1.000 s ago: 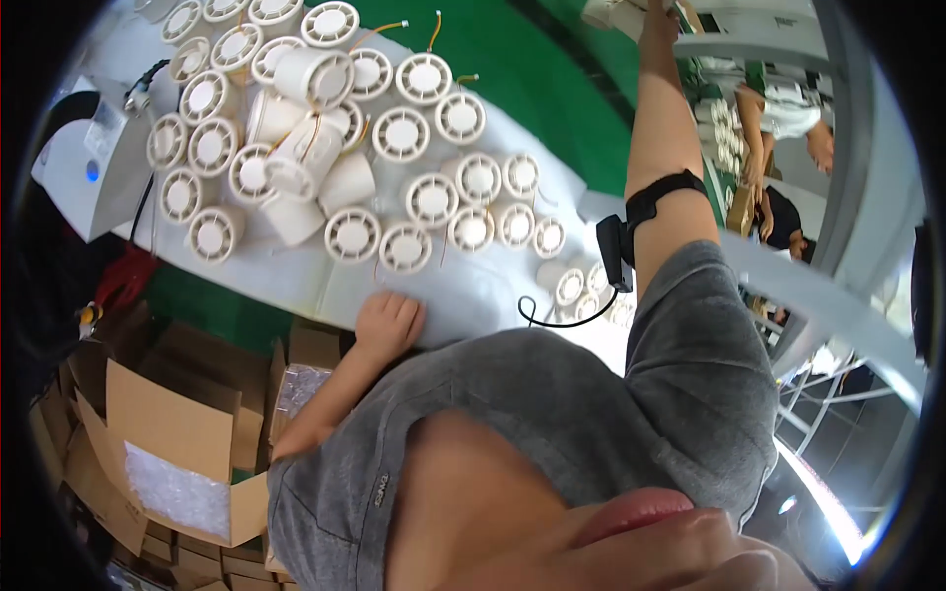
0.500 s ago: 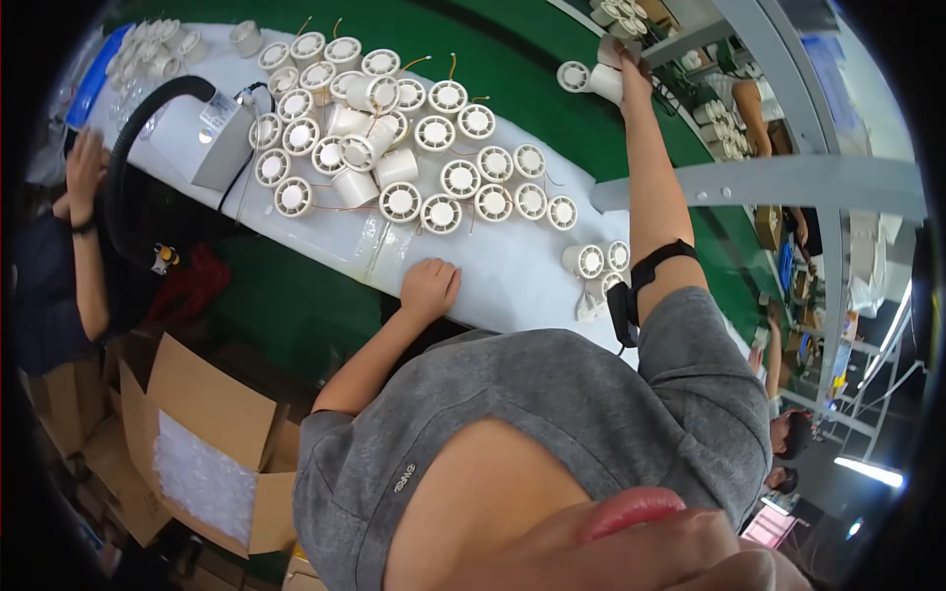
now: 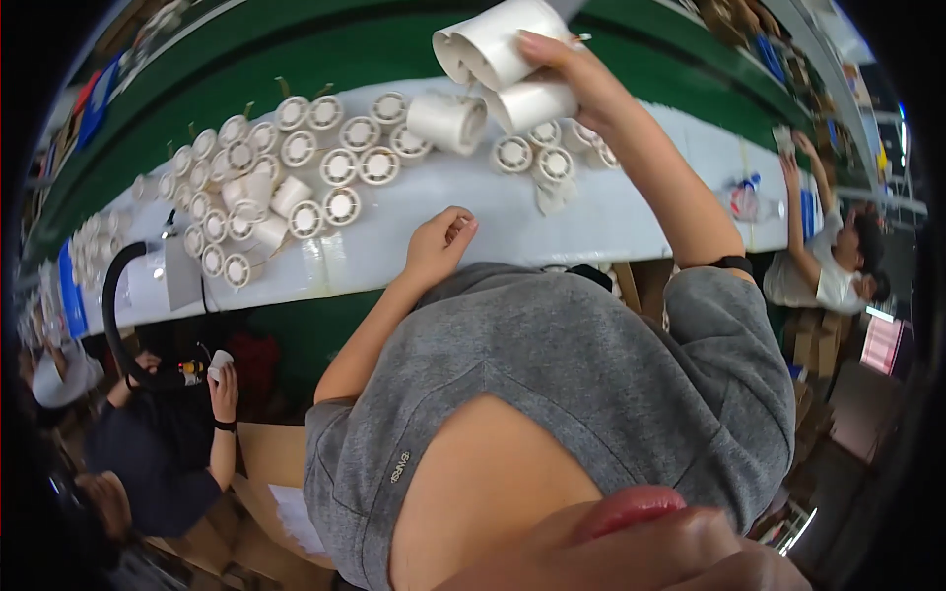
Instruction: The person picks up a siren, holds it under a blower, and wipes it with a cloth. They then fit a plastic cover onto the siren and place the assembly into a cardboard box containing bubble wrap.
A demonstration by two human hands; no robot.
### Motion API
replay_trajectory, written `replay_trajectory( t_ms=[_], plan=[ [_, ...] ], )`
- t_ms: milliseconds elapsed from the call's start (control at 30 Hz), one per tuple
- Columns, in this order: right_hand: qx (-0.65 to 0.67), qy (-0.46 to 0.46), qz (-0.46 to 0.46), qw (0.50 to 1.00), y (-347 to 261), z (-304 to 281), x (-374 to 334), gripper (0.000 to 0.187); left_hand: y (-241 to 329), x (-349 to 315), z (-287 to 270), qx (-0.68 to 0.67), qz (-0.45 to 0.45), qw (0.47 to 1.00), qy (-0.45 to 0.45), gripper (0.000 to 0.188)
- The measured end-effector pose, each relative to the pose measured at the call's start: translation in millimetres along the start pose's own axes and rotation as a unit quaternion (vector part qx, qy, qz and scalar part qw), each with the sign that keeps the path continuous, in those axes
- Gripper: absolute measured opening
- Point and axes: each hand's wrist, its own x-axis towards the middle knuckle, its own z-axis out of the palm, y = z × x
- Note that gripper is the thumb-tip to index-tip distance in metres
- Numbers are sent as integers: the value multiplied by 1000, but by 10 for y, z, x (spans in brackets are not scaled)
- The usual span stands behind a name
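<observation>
right hand [image 3: 581, 84] has come in from its long reach beyond the desk [image 3: 365, 251]; arm is now bent, with a bunch of white cups [image 3: 532, 105] seen against the far edge. view has swung too.

right hand: closed around the bunch, fingers [image 3: 540, 49] pressed on one cup's side. at least three cups bundled, tilted, touching. another cup [image 3: 440, 120] lies on its side just left of them; can't tell if it's gripped or resting.

left hand [image 3: 441, 239]: half open, fingers loosely curled, nothing visible in it. over the near side of the desk; can't tell if it touches.

desk: big cluster of cups with vented round ends left of the bunch, several with thin wires, a few tipped over. smaller group [image 3: 554, 164] below the bunch, crumpled white wrap [image 3: 555, 196] just beside. clear bottle [image 3: 757, 205] near the right end. black hose [image 3: 113, 286] at left, co-worker [image 3: 158, 443] in dark shirt next to it, holding a small white piece [image 3: 219, 365].
</observation>
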Motion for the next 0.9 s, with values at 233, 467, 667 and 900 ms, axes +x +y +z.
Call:
replay_trajectory(
  t_ms=[233,467,667,900],
  plan=[
    [38,110,-54,992,44,-1599,-1117,57,-1,245,603,22,48,999,-3,19],
    [-304,295,-109,899,747,-2859,-1212,62,140,558,964,-104,20,987,118,19],
    [-536,306,-101,780,1498,-3205,-1091,66,341,622,1270,-72,7,987,145,18],
    [-699,146,17,700,1420,-2936,-1119,72,762,739,1660,94,150,984,34,13]
  ],
)
